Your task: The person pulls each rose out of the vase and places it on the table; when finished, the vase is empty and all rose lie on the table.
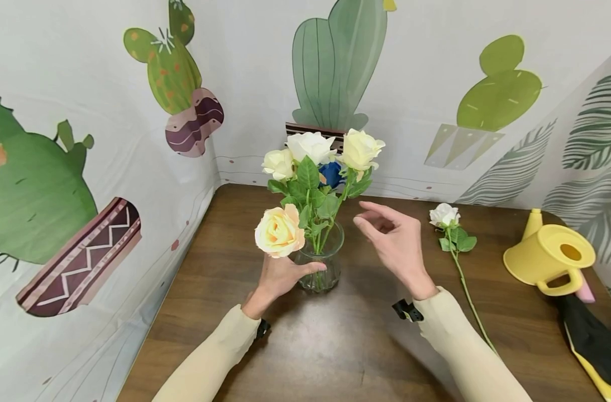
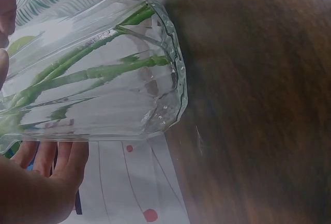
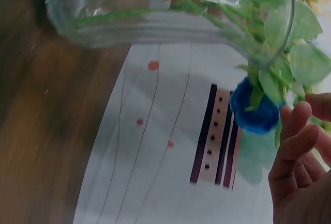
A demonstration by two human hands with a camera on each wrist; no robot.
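Glass vase (image 1: 332, 274) stands upright approx. mid-table (image 1: 376, 357). Arrangement looks mostly done: white rose (image 1: 310, 147), two cream roses (image 1: 361, 149), peach rose (image 1: 279, 230) & blue rose (image 3: 256, 107) cluster round its mouth. Prob. left to add: loose white rose (image 1: 444, 215), lying to the right, stem toward near side. L hand (image 1: 282, 275) holds vase, thumb across near side, other fingers bent round glass. R hand (image 1: 398, 240), right of the blooms, holds nothing; fingers loosely bent, thumb & index tips apart. Yellow watering can (image 1: 549, 254) at far right; black-and-yellow item (image 1: 592, 340) nearer, cut off, ID unclear.

Hard to see: peach rose's stem, so can't confirm it's in vase; blue rose, mostly behind leaves (image 1: 308, 173) in head view; loose stem's end, behind R sleeve (image 1: 461, 340). Can't tell if R fingertips touch leaves.
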